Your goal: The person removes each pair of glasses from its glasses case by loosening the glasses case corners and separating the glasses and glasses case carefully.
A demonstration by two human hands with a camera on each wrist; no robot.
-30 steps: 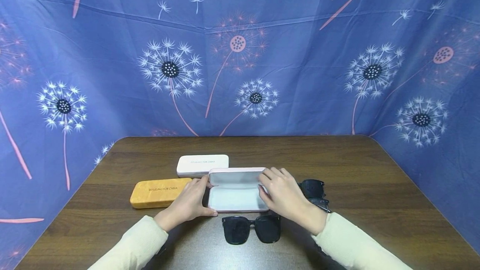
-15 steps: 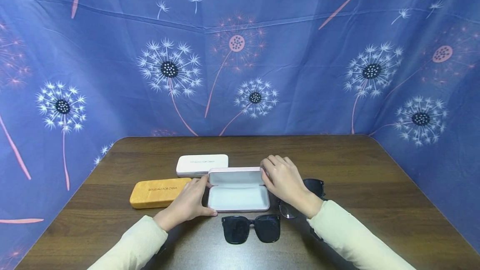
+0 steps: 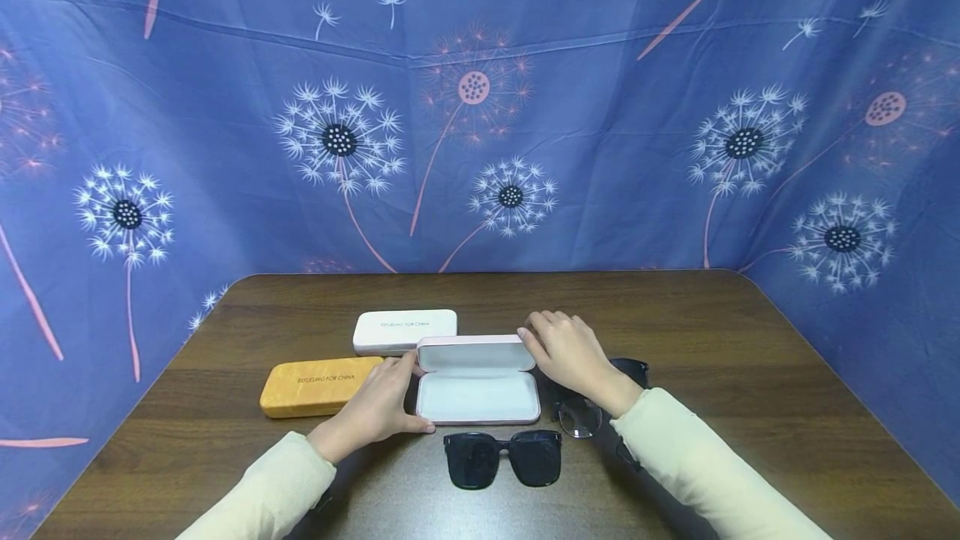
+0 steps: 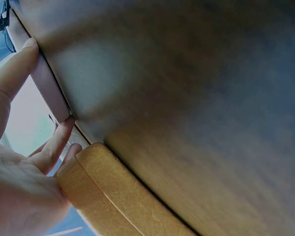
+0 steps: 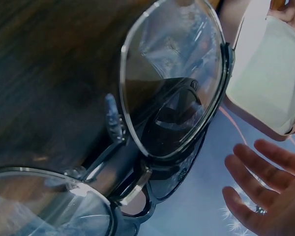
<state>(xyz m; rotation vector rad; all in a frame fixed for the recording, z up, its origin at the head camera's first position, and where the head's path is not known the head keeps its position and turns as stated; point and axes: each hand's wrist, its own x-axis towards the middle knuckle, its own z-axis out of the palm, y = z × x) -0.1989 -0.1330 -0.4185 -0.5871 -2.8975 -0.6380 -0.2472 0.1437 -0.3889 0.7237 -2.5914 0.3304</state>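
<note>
An open glasses case (image 3: 477, 398), pale inside with a pinkish-white rim, lies mid-table, its lid tilted up at the back. My left hand (image 3: 378, 407) grips its left side, thumb at the front edge and fingers toward the hinge, as the left wrist view also shows. At the lid's right end is my right hand (image 3: 573, 352), its thumb touching the edge. In the right wrist view its fingers (image 5: 258, 179) spread loosely, apart from the case. Black sunglasses (image 3: 472, 461) lie in front of the case. Clear-lensed glasses (image 5: 123, 73) sit beneath my right wrist, partly hidden in the head view.
An orange glasses case (image 3: 315, 387), shut, stands against the back of my left hand. Behind it is a shut white case (image 3: 405, 332). More dark sunglasses (image 3: 633, 370) lie partly behind my right forearm. A blue dandelion-print cloth (image 3: 600, 107) hangs beyond the wooden table (image 3: 675, 307).
My right hand has shifted up and back from the case's right side to the lid's right end, uncovering the base corner and the clear-lensed glasses. My left hand stays put.
</note>
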